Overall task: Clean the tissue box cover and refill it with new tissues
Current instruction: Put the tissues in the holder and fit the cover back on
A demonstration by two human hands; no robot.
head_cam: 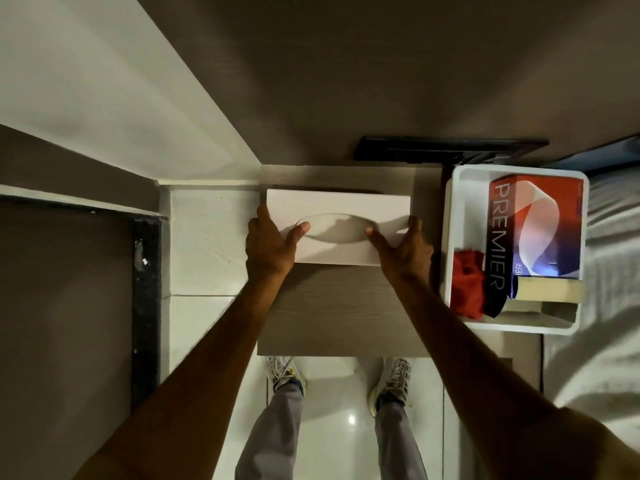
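Note:
A white rectangular tissue box cover (337, 206) with an oval slot lies on a grey wood-grain bedside table (343, 306). My left hand (270, 245) grips its left end, thumb at the slot's edge. My right hand (403, 245) grips its right end, thumb at the slot's other edge. No tissue shows in the slot. A new red, blue and white tissue box (535, 230) marked PREMIER stands in a white tray (450, 237) to the right, next to a red cloth (467, 284).
A pale sponge or pad (547, 289) lies in the tray under the tissue box. A bed with white linen (606, 271) is at the far right. A black panel (446, 148) sits on the wall behind. White floor tiles and my shoes (284, 372) are below.

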